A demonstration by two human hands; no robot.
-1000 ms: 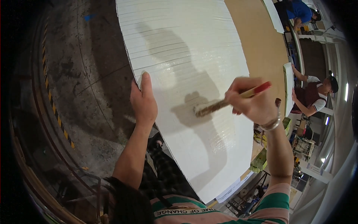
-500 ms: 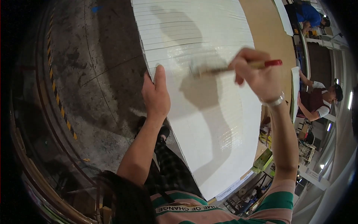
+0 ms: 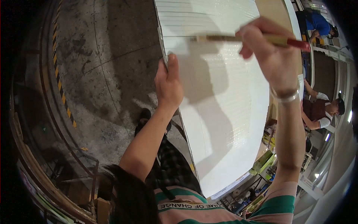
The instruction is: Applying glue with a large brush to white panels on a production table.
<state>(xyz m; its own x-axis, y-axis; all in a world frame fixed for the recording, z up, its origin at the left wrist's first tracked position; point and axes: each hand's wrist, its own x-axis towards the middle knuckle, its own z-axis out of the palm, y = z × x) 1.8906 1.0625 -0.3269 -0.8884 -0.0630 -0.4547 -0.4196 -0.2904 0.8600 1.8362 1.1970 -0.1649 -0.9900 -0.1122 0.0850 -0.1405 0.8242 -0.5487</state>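
A long white board (image 3: 238,123), wet and glossy over much of its face, stretches away from me. My left hand (image 3: 169,86) grips its left edge, with the thumb on top and the other fingers mostly hidden beneath. Above the board, my right hand (image 3: 269,54) holds a flat paintbrush (image 3: 220,38) by its wooden, red-ended handle. The bristle end points left over the far part of the board and is blurred; I cannot tell if it touches. Several thin lines or ridges run across the board's far end. The shadow of my arm and hand falls on it.
Brown board or table surface (image 3: 274,11) shows beyond the white one. Two other people, one in blue (image 3: 317,23) and one in a dark apron (image 3: 320,110), work at the right. Concrete floor (image 3: 123,71) with a yellow-black stripe (image 3: 61,89) lies left.
My right hand has carried the paintbrush farther away and nearer the board's left edge. My left hand keeps its grip on the edge. The whole view has shifted slightly.
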